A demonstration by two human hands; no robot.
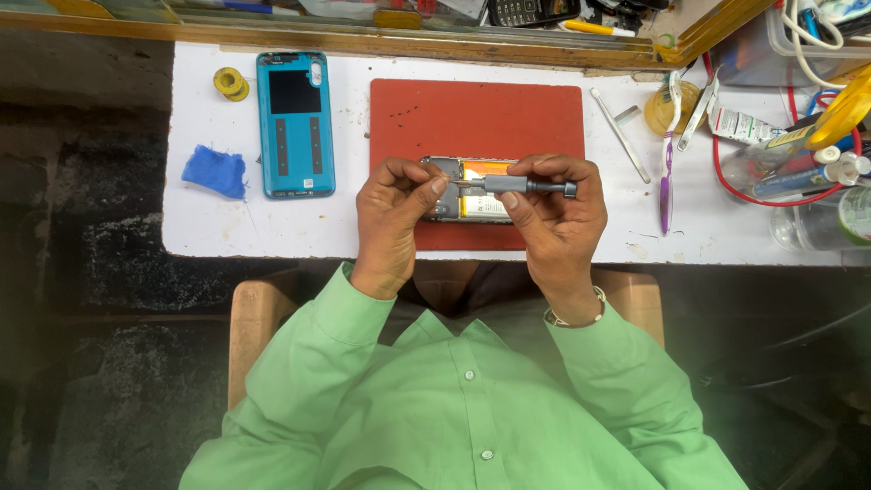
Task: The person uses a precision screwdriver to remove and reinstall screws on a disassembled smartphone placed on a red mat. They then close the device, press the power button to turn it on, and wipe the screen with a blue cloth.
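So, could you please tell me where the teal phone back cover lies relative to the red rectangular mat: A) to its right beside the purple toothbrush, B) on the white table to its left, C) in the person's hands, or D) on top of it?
B: the teal phone back cover lies flat on the white table, left of the red rectangular mat, untouched by either hand.

The opened phone (472, 195) lies on the mat (476, 118) at the tabletop's (209, 231) middle, near its front edge. The back cover (294, 122) lies left of the mat, the cloth (216, 171) further left.
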